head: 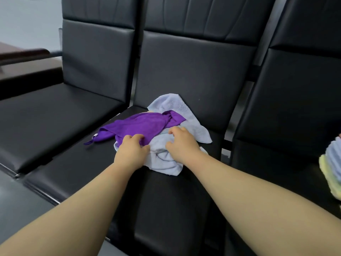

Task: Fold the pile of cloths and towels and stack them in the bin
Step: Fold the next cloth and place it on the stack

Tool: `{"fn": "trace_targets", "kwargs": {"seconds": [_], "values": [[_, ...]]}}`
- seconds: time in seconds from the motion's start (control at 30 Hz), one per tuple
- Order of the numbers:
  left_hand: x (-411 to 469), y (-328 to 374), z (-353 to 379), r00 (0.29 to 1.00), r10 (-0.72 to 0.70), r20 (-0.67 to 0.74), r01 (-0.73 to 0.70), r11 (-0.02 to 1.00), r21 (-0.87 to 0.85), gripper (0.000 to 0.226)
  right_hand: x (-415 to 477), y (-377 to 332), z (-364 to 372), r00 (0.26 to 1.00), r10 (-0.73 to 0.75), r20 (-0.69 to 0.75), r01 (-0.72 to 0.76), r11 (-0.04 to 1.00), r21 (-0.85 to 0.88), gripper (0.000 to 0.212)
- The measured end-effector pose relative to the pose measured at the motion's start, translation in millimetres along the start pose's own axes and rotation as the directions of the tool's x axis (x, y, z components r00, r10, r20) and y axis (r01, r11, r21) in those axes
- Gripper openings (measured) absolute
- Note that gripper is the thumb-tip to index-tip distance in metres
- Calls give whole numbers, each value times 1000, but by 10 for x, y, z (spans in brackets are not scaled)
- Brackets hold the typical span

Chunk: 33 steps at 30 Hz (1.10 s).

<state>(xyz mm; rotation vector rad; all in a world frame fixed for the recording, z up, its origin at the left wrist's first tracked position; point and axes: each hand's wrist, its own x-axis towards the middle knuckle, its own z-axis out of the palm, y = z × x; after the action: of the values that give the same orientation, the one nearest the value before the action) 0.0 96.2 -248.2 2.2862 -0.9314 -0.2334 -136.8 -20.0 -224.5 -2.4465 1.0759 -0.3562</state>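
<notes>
your left hand [132, 150] grips purple cloth [140, 124] | your right hand [181, 143] grips blue towel [162, 163] beside it | seat [166, 209] under both hands

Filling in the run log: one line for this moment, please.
left grip holds purple cloth | right grip holds light blue towel | both crumpled on black seat

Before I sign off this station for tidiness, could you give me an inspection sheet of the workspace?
Surface: black padded seat, the middle one of a row.
Job's things: purple cloth crumpled over pale blue towels; folded stack at the right edge; no bin in view.
Clutter: nothing seen.
Grippers: left hand grips the purple cloth; right hand grips the pale blue towels.
Cables: nothing seen.
Surroundings: black seat backs; brown wooden armrest at left.
</notes>
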Motion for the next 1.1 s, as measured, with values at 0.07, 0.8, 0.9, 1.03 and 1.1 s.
{"fn": "trace_targets", "kwargs": {"seconds": [0.07, 0.8, 0.9, 1.03, 1.1], "values": [[47, -87, 35, 999, 17, -36, -17, 1000, -4, 19, 18, -3, 129, 998, -42, 51, 44, 998, -39, 38], [-1054, 1509, -426, 910, 401, 104, -265, 758, -596, 33, -1289, 738, -1436, 989, -9, 146, -17, 985, 171, 48], [-1225, 1650, -335, 910, 383, 158, -182, 713, -677, 28, -1636, 1020, -1770, 989, 75, 124, -100, 974, 204, 32], [-1289, 1783, -250, 920, 327, 215, -76, 689, -721, 22, -1959, 1267, -2150, 985, 157, 71, -166, 973, 160, 34], [-1282, 1859, -232, 930, 298, 215, -68, 714, -697, 22, -2087, 1346, -2350, 979, 191, 73, -198, 974, 106, 36]]}}
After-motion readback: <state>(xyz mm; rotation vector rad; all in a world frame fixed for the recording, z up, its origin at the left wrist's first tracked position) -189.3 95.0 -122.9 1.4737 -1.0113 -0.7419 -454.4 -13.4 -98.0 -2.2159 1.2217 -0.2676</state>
